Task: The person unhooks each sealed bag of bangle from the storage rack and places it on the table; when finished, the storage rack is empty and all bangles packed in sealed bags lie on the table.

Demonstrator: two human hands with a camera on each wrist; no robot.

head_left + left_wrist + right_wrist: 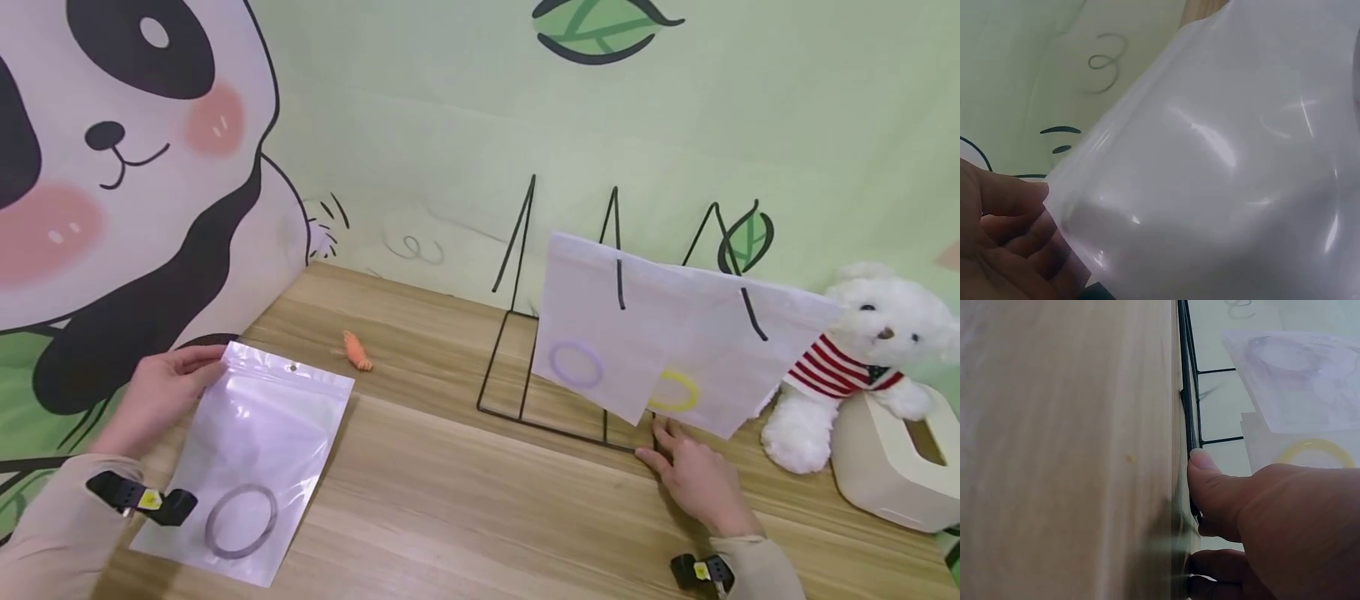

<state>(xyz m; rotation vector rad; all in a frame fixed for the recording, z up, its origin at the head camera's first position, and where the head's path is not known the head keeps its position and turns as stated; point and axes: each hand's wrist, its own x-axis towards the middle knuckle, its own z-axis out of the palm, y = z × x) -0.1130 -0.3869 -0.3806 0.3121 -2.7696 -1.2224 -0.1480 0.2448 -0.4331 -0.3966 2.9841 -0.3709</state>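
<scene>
At the left of the head view, my left hand (165, 392) pinches the upper left corner of a white zip bag (262, 442). Low in this bag a dull purple ring (242, 522) shows. In the left wrist view the thumb and fingers (1013, 197) hold the bag's corner, its glossy film filling much of the picture. My right hand (697, 479) grips the front base wire of a black wire rack (555, 429), thumb on the wire in the right wrist view. Two white bags hang on the rack: one with a lilac ring (576, 364), one with a yellow ring (675, 392).
A small orange object (357, 352) lies on the wooden table (420, 500) left of the rack. To the right, a white teddy bear (840, 375) in a striped shirt leans against a cream tissue box (892, 475). Behind stands a green wall with a panda picture.
</scene>
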